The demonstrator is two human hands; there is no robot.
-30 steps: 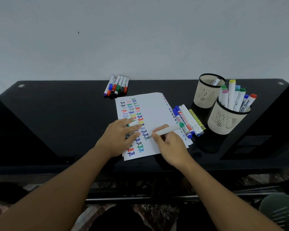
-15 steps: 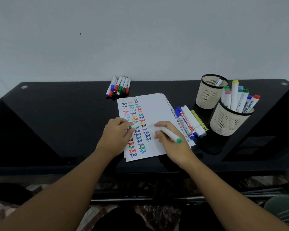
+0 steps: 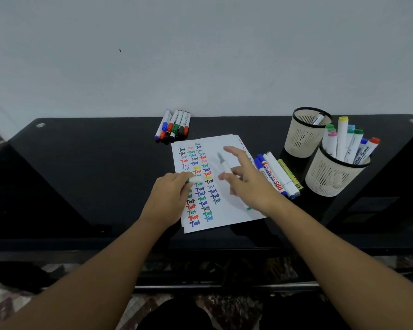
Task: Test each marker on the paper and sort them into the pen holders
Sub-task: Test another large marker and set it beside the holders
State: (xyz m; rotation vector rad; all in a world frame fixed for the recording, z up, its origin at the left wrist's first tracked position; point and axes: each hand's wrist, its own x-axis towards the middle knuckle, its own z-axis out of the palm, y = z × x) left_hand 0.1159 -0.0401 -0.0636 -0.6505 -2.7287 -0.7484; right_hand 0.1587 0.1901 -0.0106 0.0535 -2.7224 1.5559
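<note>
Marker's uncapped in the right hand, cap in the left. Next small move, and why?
Probably bring the marker in the right hand back to the cap pinched by the left hand and close it. The marker is blurred, tip raised off the paper, which suggests testing is done; then into a pen holder.

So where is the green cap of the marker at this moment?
In the head view, the green cap is pinched in the left hand, over the left part of the paper, just left of the right hand holding the marker.
</note>
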